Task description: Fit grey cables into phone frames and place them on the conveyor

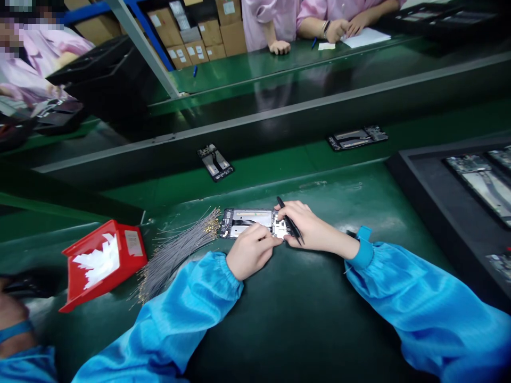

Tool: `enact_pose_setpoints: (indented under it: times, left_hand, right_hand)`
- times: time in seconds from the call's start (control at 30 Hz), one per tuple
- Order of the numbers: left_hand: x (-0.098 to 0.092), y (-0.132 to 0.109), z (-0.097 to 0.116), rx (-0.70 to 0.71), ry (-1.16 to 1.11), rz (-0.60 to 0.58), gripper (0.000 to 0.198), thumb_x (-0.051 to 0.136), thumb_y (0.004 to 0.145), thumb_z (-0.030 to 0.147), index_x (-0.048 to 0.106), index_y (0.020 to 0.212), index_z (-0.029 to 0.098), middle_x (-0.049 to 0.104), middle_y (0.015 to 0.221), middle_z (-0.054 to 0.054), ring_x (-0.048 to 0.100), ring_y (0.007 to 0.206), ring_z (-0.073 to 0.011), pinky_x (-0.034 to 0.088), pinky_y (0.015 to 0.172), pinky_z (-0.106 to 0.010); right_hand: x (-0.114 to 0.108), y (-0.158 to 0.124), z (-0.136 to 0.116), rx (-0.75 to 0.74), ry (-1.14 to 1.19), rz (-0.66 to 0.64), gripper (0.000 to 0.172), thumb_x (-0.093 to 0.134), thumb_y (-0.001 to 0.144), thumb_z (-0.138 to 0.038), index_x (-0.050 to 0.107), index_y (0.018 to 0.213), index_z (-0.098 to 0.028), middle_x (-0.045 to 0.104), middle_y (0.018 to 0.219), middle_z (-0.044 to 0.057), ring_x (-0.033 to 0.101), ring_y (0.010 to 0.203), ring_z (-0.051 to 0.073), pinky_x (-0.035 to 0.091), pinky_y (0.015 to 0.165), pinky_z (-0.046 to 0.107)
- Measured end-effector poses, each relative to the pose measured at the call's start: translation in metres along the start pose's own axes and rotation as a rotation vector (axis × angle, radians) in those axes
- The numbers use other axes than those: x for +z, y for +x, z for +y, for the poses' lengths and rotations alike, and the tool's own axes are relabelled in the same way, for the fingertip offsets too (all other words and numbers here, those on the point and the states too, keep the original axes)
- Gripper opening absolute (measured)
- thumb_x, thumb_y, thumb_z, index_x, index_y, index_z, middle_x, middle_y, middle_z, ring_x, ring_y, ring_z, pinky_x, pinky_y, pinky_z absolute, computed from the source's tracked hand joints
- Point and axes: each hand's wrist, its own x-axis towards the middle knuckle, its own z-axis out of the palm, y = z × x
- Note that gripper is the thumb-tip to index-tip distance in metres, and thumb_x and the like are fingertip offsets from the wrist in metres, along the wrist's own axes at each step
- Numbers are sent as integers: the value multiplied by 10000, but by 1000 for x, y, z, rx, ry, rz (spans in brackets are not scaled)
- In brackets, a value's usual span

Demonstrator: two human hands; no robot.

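An opened phone (255,217) lies flat on the green bench in front of me, its circuit board showing at the right end and a dark flex cable across the middle. My left hand (253,247) has its fingers curled together against the phone's near edge, the fingertips at the board. From the right, my right hand (305,226) grips black tweezers (288,217) slantwise, their thin ends pointing down toward me. Its index finger and thumb touch the phone's right end. A bundle of thin grey cables (181,247) with gold-coloured ends lies just left of the phone.
Left of the cables stands a red bin (131,260) with white strips (99,260). Two more opened phones (215,162) lie on the green strip beyond. A black tray (415,197) of phones is at right. Co-workers in pink sit opposite; another person's arm (16,330) shows at lower left.
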Motion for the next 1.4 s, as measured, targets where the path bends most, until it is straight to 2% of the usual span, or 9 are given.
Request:
enact_pose_setpoints:
  times: [0.3,0.5,0.7,1.4]
  left_hand:
    - [-2,2,5,28,121,-57,256,387,826,128,609,943,180,526,734,-43,447,722,-160,399,646,-280]
    - [-13,-2,-12,68,41,-112,284,359,865,168,611,994,202,542,772,-42,473,746,-143,422,675,-260]
    - [-15,-7,-27,66,-87,-75,290,369,885,179,634,992,226,492,746,-21,457,705,-107,417,666,-210]
    - [-12,-4,-28,165,-33,-6,246,403,871,163,633,946,204,473,713,-15,421,668,-104,394,626,-208]
  right_hand:
    - [-4,10,-7,26,-84,-89,309,520,657,-181,439,954,-197,461,986,86,391,899,236,343,733,345]
    - [-3,8,0,6,-47,-84,359,532,638,-152,422,975,-206,463,1055,87,391,941,243,347,759,360]
    - [-4,7,3,17,-26,-103,345,553,665,-185,408,977,-211,456,1075,85,392,961,251,345,781,379]
    - [-6,17,-9,105,-114,-176,304,528,651,-222,413,932,-208,430,970,69,372,902,240,305,722,328]
